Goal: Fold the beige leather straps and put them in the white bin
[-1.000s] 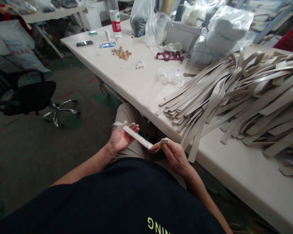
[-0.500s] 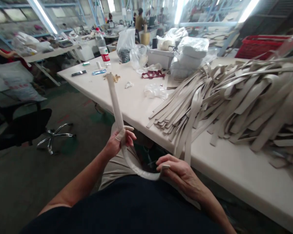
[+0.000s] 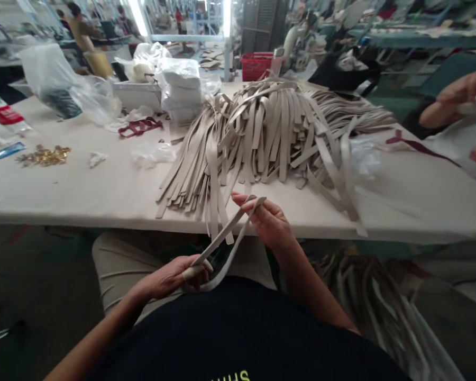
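A long beige strap is looped between my two hands over my lap. My left hand is closed round it at the lower left, with a light band on one finger. My right hand pinches both strap ends together near the table's front edge. Just beyond, a large heap of similar straps lies on the pale table, some hanging over its edge.
Gold-coloured metal pieces, a dark red strap piece, plastic bags and a bottle stand or lie left. Another person's hand shows at right. More straps are below the table.
The view has swung right. The strap, upright in my left hand before, is now folded into a loop, with both ends in my right hand, which has moved up and forward.
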The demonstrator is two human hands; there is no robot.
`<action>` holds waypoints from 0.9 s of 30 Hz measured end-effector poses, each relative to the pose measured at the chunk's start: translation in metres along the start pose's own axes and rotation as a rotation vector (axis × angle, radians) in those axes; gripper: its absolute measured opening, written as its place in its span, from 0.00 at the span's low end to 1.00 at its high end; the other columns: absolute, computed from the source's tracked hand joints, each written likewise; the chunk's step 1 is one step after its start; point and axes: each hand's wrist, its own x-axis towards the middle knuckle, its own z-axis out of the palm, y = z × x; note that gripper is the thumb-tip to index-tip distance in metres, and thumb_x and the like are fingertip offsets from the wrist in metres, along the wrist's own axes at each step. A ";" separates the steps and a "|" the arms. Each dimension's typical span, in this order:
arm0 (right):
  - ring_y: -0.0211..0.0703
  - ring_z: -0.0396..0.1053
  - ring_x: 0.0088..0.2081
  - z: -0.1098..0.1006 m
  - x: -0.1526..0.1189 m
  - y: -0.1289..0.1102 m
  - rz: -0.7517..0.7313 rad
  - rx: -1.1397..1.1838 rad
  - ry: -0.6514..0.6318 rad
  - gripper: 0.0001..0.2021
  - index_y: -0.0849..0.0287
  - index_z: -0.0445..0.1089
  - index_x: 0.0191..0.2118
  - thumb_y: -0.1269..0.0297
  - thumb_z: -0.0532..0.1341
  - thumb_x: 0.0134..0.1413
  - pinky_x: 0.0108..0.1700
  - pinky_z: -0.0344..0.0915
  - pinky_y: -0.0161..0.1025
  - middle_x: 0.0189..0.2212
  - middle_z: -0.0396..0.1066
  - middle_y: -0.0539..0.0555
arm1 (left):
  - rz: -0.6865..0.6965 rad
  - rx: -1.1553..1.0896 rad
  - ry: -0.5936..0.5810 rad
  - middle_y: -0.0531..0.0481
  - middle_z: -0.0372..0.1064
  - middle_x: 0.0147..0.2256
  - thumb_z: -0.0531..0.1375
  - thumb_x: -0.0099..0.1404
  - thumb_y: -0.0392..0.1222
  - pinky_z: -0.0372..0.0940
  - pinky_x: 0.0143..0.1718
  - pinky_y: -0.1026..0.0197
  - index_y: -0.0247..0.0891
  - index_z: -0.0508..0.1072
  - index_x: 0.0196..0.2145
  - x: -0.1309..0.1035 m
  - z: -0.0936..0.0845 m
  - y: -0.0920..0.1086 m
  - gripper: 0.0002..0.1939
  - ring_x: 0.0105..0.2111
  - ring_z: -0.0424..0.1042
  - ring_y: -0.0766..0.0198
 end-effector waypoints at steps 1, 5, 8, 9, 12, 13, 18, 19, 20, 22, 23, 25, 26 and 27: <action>0.53 0.65 0.63 -0.001 -0.003 -0.004 0.002 -0.016 0.025 0.21 0.51 0.78 0.41 0.39 0.60 0.63 0.68 0.57 0.57 0.52 0.75 0.54 | 0.019 0.028 0.019 0.44 0.73 0.39 0.54 0.71 0.60 0.67 0.39 0.61 0.38 0.75 0.44 0.003 0.000 0.001 0.23 0.37 0.72 0.58; 0.49 0.66 0.62 0.007 -0.016 -0.019 -0.046 -0.038 -0.012 0.15 0.50 0.78 0.45 0.48 0.58 0.68 0.67 0.58 0.56 0.52 0.75 0.52 | 0.192 0.107 0.218 0.43 0.74 0.48 0.61 0.67 0.52 0.65 0.53 0.58 0.41 0.73 0.54 0.016 0.004 0.017 0.21 0.48 0.72 0.52; 0.47 0.66 0.62 0.021 -0.026 -0.023 -0.128 -0.111 -0.100 0.13 0.51 0.77 0.47 0.55 0.57 0.71 0.69 0.54 0.55 0.53 0.75 0.52 | 0.334 0.094 0.311 0.43 0.74 0.50 0.65 0.63 0.50 0.65 0.52 0.57 0.42 0.70 0.59 0.029 0.015 0.033 0.28 0.48 0.71 0.50; 0.46 0.66 0.61 0.025 -0.029 -0.023 -0.152 -0.158 -0.117 0.14 0.51 0.77 0.48 0.54 0.56 0.72 0.70 0.52 0.55 0.53 0.75 0.52 | 0.356 0.104 0.342 0.44 0.75 0.47 0.65 0.63 0.50 0.66 0.50 0.58 0.42 0.72 0.57 0.035 0.019 0.038 0.27 0.45 0.72 0.51; 0.46 0.69 0.59 0.031 -0.037 -0.024 -0.155 -0.260 -0.095 0.17 0.52 0.77 0.46 0.50 0.54 0.72 0.71 0.48 0.54 0.50 0.77 0.53 | 0.367 0.161 0.394 0.48 0.75 0.36 0.64 0.63 0.49 0.67 0.43 0.60 0.41 0.78 0.43 0.051 0.031 0.043 0.14 0.36 0.70 0.56; 0.45 0.70 0.58 0.030 -0.041 -0.025 -0.135 -0.256 -0.068 0.18 0.53 0.77 0.45 0.48 0.54 0.71 0.71 0.49 0.54 0.48 0.78 0.53 | 0.372 0.177 0.376 0.50 0.74 0.33 0.63 0.64 0.49 0.66 0.41 0.61 0.41 0.79 0.39 0.057 0.034 0.042 0.11 0.33 0.69 0.57; 0.47 0.74 0.52 0.015 -0.069 -0.029 -0.024 -0.088 0.157 0.19 0.55 0.77 0.38 0.46 0.58 0.68 0.68 0.55 0.52 0.41 0.79 0.53 | 0.396 0.257 0.071 0.50 0.73 0.31 0.61 0.65 0.46 0.66 0.36 0.63 0.41 0.78 0.35 0.086 0.049 0.024 0.09 0.30 0.70 0.60; 0.48 0.74 0.52 0.011 -0.076 -0.030 -0.008 -0.065 0.212 0.18 0.55 0.77 0.38 0.46 0.59 0.67 0.67 0.57 0.53 0.41 0.79 0.53 | 0.393 0.284 0.009 0.50 0.74 0.31 0.60 0.66 0.46 0.66 0.35 0.64 0.41 0.78 0.35 0.090 0.053 0.021 0.09 0.29 0.71 0.61; 0.48 0.73 0.52 0.006 -0.083 -0.032 0.000 -0.049 0.261 0.17 0.55 0.77 0.38 0.48 0.60 0.67 0.66 0.59 0.53 0.41 0.79 0.53 | 0.391 0.318 -0.040 0.50 0.74 0.31 0.60 0.66 0.47 0.66 0.35 0.63 0.41 0.78 0.35 0.094 0.057 0.018 0.09 0.29 0.71 0.61; 0.48 0.74 0.50 -0.006 -0.097 -0.038 -0.026 -0.030 0.345 0.14 0.53 0.78 0.37 0.50 0.60 0.68 0.64 0.62 0.52 0.40 0.79 0.52 | 0.402 0.413 -0.089 0.50 0.73 0.30 0.59 0.66 0.50 0.66 0.35 0.63 0.40 0.76 0.34 0.100 0.062 0.016 0.12 0.29 0.71 0.61; 0.47 0.74 0.49 -0.015 -0.103 -0.043 -0.060 -0.029 0.390 0.13 0.52 0.78 0.37 0.52 0.60 0.68 0.63 0.62 0.52 0.38 0.79 0.51 | 0.409 0.464 -0.097 0.50 0.73 0.30 0.58 0.66 0.51 0.66 0.35 0.62 0.40 0.76 0.34 0.101 0.064 0.016 0.13 0.29 0.71 0.61; 0.46 0.75 0.45 -0.036 -0.117 -0.058 -0.136 -0.065 0.487 0.12 0.51 0.77 0.35 0.54 0.61 0.68 0.63 0.63 0.52 0.33 0.77 0.50 | 0.405 0.528 -0.095 0.49 0.75 0.32 0.56 0.68 0.52 0.68 0.37 0.61 0.39 0.76 0.38 0.101 0.063 0.016 0.15 0.32 0.73 0.60; 0.46 0.75 0.43 -0.048 -0.125 -0.067 -0.174 -0.108 0.532 0.11 0.50 0.77 0.34 0.55 0.62 0.67 0.62 0.64 0.52 0.31 0.76 0.49 | 0.392 0.534 -0.093 0.48 0.76 0.35 0.55 0.70 0.52 0.68 0.39 0.60 0.40 0.76 0.42 0.099 0.062 0.016 0.16 0.34 0.74 0.59; 0.46 0.74 0.41 -0.060 -0.133 -0.076 -0.211 -0.167 0.576 0.11 0.51 0.76 0.33 0.55 0.62 0.66 0.61 0.64 0.52 0.30 0.75 0.50 | 0.369 0.527 -0.092 0.47 0.77 0.39 0.53 0.71 0.52 0.69 0.41 0.59 0.40 0.75 0.47 0.096 0.060 0.016 0.17 0.37 0.76 0.58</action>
